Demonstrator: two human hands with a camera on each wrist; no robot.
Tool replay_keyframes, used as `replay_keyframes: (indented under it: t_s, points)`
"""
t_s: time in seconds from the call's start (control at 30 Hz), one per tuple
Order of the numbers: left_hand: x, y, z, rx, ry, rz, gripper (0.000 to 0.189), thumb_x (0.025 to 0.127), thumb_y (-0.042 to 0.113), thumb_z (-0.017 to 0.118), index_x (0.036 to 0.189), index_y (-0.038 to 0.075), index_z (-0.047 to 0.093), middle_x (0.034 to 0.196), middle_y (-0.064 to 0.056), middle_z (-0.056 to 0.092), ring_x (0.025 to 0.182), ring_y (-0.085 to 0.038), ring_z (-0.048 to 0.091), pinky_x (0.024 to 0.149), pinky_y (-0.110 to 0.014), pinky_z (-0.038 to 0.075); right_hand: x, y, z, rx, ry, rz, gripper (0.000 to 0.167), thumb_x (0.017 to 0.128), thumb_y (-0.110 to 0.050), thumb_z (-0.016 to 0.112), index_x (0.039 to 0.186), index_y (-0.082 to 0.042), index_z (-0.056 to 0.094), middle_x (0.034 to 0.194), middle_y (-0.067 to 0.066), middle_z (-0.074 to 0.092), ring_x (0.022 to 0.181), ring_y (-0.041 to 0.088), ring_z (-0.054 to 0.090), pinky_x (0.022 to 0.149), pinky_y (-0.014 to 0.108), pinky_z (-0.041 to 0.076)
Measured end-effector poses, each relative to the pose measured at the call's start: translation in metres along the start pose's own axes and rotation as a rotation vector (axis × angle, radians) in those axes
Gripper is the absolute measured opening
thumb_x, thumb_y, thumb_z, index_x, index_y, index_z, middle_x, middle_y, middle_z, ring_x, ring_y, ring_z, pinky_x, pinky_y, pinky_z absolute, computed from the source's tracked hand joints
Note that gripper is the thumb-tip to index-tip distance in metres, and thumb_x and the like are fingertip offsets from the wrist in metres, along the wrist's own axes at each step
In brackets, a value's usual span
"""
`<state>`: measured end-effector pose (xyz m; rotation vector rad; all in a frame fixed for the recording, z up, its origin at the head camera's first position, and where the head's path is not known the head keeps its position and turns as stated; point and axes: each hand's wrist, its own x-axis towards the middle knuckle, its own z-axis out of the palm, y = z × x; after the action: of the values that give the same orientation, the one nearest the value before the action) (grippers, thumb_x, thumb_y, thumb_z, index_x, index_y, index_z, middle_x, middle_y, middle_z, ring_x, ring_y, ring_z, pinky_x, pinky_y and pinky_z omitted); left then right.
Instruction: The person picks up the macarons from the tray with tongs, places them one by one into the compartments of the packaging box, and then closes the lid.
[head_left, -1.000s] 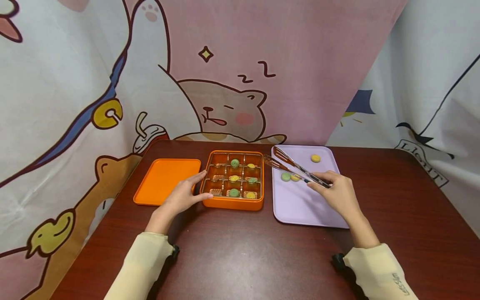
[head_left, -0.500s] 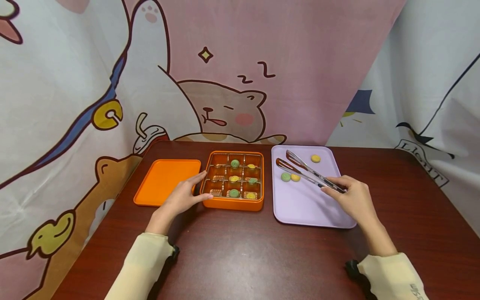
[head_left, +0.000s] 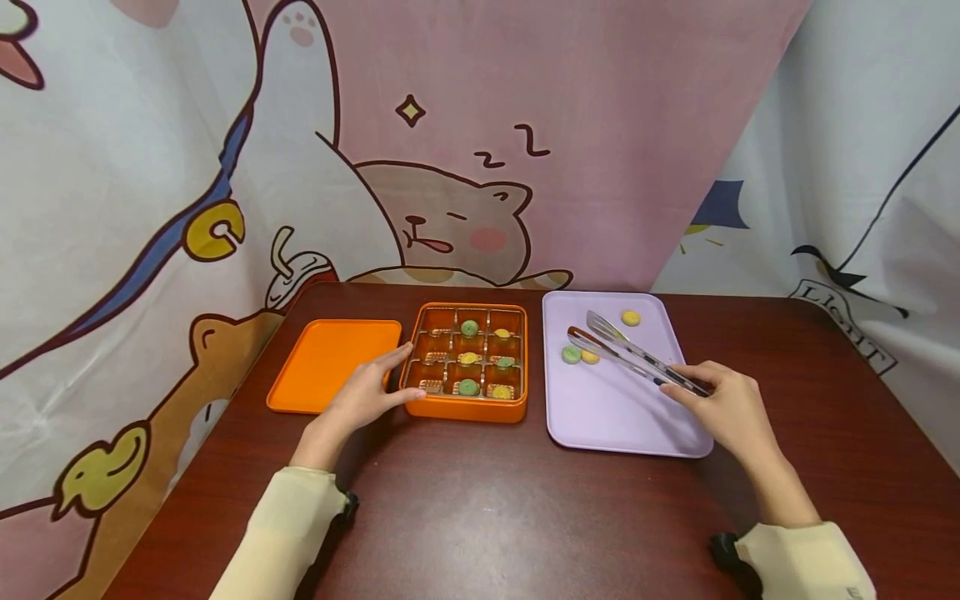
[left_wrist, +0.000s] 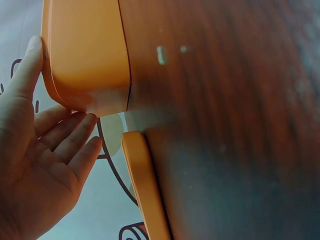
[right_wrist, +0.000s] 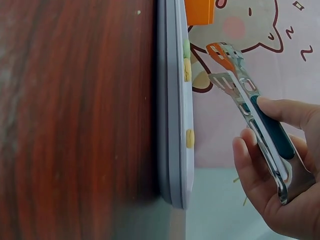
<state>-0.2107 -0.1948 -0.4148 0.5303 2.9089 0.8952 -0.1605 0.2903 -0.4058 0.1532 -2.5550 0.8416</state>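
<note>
In the head view my right hand [head_left: 723, 408] holds metal tongs [head_left: 650, 357] over a lilac tray [head_left: 622, 425]; their tips are slightly apart with nothing between them. The right wrist view shows my thumb pressing a dark green grip [right_wrist: 275, 130]. Below the tips a round green piece [head_left: 572, 355] lies beside a yellow one [head_left: 591, 356], while another yellow piece [head_left: 631, 317] sits farther back on the tray. My left hand [head_left: 365, 392] rests its extended fingers and thumb against the left side of an orange box [head_left: 467, 408], whose divided insert carries several green and yellow pieces.
Left of the box lies a flat orange lid-like panel [head_left: 333, 362]. Everything stands on a dark wood table [head_left: 480, 508]. A cartoon-printed cloth [head_left: 600, 150] hangs behind the table's back edge.
My right hand has drawn the tongs rightward and toward me, from near the box's right edge to over the tray. The left hand and the box have stayed put.
</note>
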Motion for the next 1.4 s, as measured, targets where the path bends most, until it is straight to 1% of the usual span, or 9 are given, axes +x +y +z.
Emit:
replay_keyframes:
  t_s: [0.37, 0.47, 0.67, 0.9, 1.17, 1.4]
  points:
    - [0.001, 0.000, 0.001, 0.005, 0.015, 0.019, 0.085, 0.086, 0.041, 0.076, 0.154, 0.008, 0.038, 0.159, -0.012, 0.039, 0.144, -0.036, 0.041, 0.116, -0.055, 0.037, -0.006, 0.008, -0.008, -0.031, -0.021, 0.003, 0.026, 0.076, -0.016, 0.086, 0.099, -0.004, 0.080, 0.086, 0.013, 0.076, 0.067, -0.002, 0.048, 0.058, 0.015, 0.034]
    - [0.001, 0.000, 0.001, 0.006, 0.017, 0.020, 0.085, 0.086, 0.041, 0.076, 0.154, 0.008, 0.037, 0.159, -0.013, 0.039, 0.144, -0.037, 0.041, 0.116, -0.056, 0.037, -0.007, 0.010, -0.009, -0.036, -0.036, 0.012, 0.026, 0.077, -0.016, 0.086, 0.099, -0.003, 0.080, 0.085, 0.014, 0.076, 0.066, -0.002, 0.046, 0.057, 0.017, 0.033]
    - [0.001, 0.000, 0.001, 0.001, 0.016, 0.019, 0.085, 0.086, 0.042, 0.076, 0.154, 0.008, 0.037, 0.159, -0.012, 0.039, 0.145, -0.036, 0.040, 0.116, -0.055, 0.036, -0.009, 0.013, -0.009, -0.046, -0.065, 0.025, 0.027, 0.078, -0.017, 0.085, 0.100, -0.002, 0.079, 0.088, 0.016, 0.076, 0.067, -0.004, 0.046, 0.056, 0.018, 0.033]
    - [0.001, 0.000, 0.001, -0.001, 0.016, 0.018, 0.086, 0.086, 0.042, 0.076, 0.155, 0.008, 0.037, 0.159, -0.012, 0.038, 0.145, -0.036, 0.040, 0.116, -0.055, 0.036, -0.010, 0.015, -0.010, -0.051, -0.071, 0.017, 0.025, 0.078, -0.016, 0.084, 0.099, -0.002, 0.080, 0.087, 0.015, 0.076, 0.067, -0.006, 0.046, 0.056, 0.018, 0.034]
    - [0.001, -0.001, 0.001, -0.001, 0.011, 0.009, 0.086, 0.087, 0.043, 0.075, 0.155, 0.009, 0.037, 0.160, -0.011, 0.038, 0.146, -0.036, 0.039, 0.117, -0.055, 0.035, -0.010, 0.016, -0.011, -0.077, -0.082, 0.026, 0.025, 0.078, -0.017, 0.084, 0.099, -0.003, 0.080, 0.087, 0.014, 0.076, 0.069, -0.001, 0.048, 0.057, 0.020, 0.034]
    - [0.001, -0.001, 0.001, -0.005, 0.003, -0.002, 0.087, 0.087, 0.045, 0.074, 0.156, 0.010, 0.035, 0.161, -0.011, 0.036, 0.146, -0.036, 0.037, 0.117, -0.056, 0.035, -0.013, 0.018, -0.011, -0.098, -0.097, 0.016, 0.024, 0.078, -0.015, 0.085, 0.097, -0.003, 0.080, 0.084, 0.011, 0.075, 0.067, 0.000, 0.045, 0.056, 0.022, 0.033]
